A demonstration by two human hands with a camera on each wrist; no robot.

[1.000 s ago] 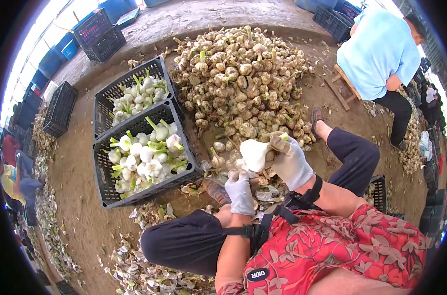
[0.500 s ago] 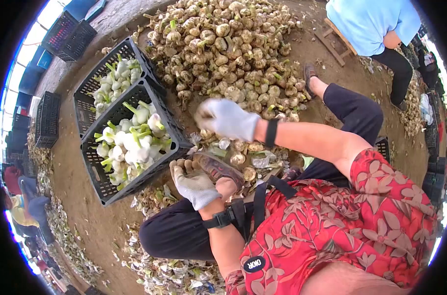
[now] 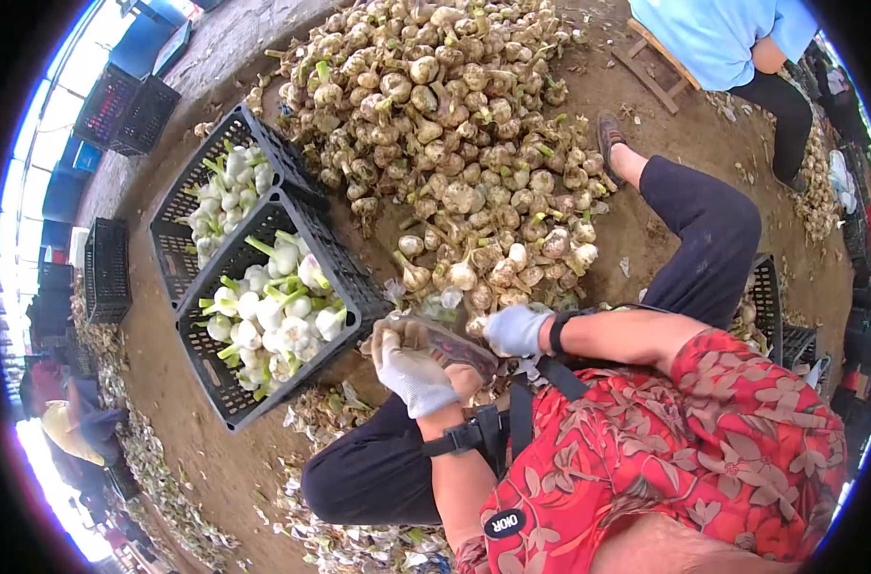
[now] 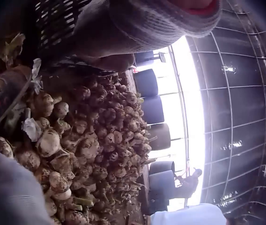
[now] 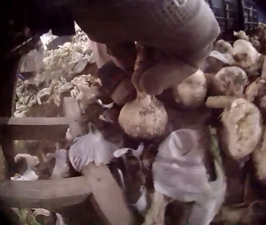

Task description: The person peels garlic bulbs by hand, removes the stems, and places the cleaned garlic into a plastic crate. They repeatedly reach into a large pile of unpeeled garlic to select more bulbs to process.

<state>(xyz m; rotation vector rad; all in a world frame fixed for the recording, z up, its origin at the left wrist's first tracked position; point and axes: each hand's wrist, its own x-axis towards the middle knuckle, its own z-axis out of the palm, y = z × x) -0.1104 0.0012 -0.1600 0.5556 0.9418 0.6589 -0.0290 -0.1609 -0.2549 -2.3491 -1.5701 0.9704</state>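
Observation:
My gloved right hand is low at the near edge of the pile of unpeeled garlic. In the right wrist view its glove pinches the stem of a brownish garlic bulb, which hangs root down. My gloved left hand hovers beside the front crate, fingers loosely curled, with nothing visible in it; its glove fills the top of the left wrist view. Trimmed white garlic with green stems lies in the front crate.
A second crate of white garlic adjoins the front one. My shoe lies between the hands. Peelings cover the ground by my left leg. A person in light blue sits at the upper right beside a wooden stool.
The white bulb has left my right hand, which swung left, then came back down near my shoe and took hold of an unpeeled bulb. My left hand moved left and rose slightly.

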